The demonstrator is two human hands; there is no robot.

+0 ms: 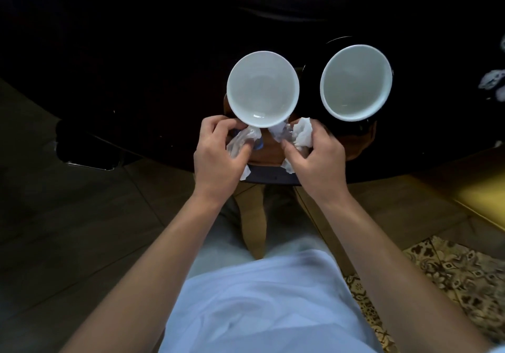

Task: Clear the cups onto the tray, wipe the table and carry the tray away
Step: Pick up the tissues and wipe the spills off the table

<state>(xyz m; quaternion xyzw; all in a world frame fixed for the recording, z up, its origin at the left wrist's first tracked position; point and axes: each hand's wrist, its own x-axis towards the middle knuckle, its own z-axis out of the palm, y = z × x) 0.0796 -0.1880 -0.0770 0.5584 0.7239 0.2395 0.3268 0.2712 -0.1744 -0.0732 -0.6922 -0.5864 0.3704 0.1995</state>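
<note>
Both cups sat on the wooden tray point(352, 145) at the near edge of the dark desk point(136, 79): left cup point(263, 89), right cup point(356, 82), both empty. My left hand point(218, 156) had its fingers pinching crumpled tissue point(241, 141) beside the left cup; my right hand point(314, 156) gripped another tissue wad point(302, 131). Judgement: to do the wipe well, gather the tissue into one pad and sweep toward the near edge, clear of the cups.
</note>
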